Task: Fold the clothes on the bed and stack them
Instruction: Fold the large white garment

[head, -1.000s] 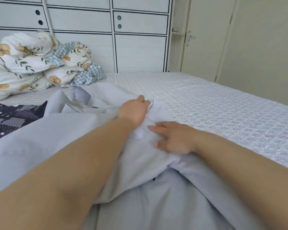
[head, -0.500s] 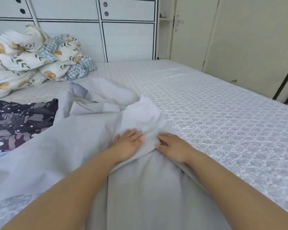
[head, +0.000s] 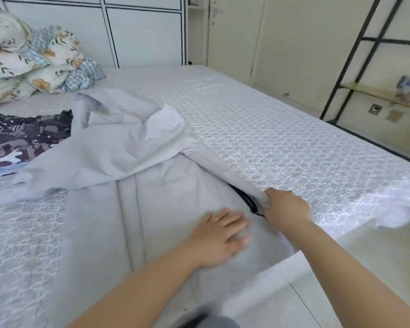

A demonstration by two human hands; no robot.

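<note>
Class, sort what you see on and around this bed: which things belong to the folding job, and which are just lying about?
Part of the job: grey garment; patterned dark garment; left hand; right hand.

Lying about: floral bedding; black shelf rack; wardrobe.

free: bed (head: 282, 129) right half | blocked left: patterned garment (head: 26, 138), quilt (head: 33, 60)

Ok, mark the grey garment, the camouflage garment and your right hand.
grey garment (head: 175, 185), head view, flat middle panel.
camouflage garment (head: 21, 138), head view, patterned top.
right hand (head: 287, 207), head view, back of hand.
</note>
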